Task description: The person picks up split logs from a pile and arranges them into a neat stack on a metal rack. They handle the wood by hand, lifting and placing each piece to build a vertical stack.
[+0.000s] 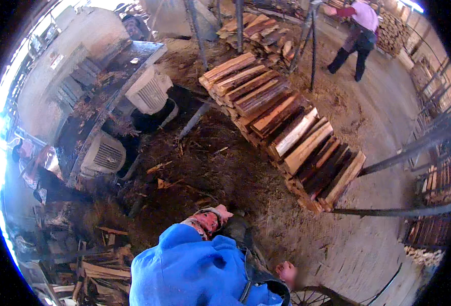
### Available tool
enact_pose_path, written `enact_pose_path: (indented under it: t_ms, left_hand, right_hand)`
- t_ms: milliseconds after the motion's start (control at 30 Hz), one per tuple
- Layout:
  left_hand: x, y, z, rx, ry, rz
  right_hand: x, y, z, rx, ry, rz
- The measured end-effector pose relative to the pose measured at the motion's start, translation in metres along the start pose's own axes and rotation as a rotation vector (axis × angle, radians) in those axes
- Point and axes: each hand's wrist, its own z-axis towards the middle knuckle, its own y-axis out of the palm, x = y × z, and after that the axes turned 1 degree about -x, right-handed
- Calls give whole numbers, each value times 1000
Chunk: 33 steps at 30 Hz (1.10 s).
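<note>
My left arm, in a blue sleeve, reaches forward at the bottom centre. My left hand (222, 212) comes out of a red and white patterned cuff (206, 221) over the dirt floor, in front of my dark trousers. Its fingers are mostly hidden, and I see nothing held in it. Low down and to the right, my right hand (286, 273) hangs beside me with its fingers curled in and nothing visible in them. Ahead of my hands, apart from both, stands a long stack of split firewood (281, 127) between metal posts.
A spoked wheel (312, 297) lies near my right hand. On the left stand a dark machine bench (149, 51) and two ribbed pale motor housings (149, 91). Wood scraps (103, 270) lie lower left. One person (360, 35) stands far right, another (37, 168) at left.
</note>
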Motion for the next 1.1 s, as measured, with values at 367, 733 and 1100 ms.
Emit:
enact_pose_path:
  t_ms: [367,733,1100]
  left_hand:
    - [-36,-35,10,64,27,-164]
    - [-20,131,-53,505,151,-927]
    - [-47,267,-68,557,137,-1108]
  right_hand:
    - [-104,26,28,37,-299,-124]
    - [-174,-31,174,-234,-264,-150]
    - [-206,-103,203,-307,-207,-722]
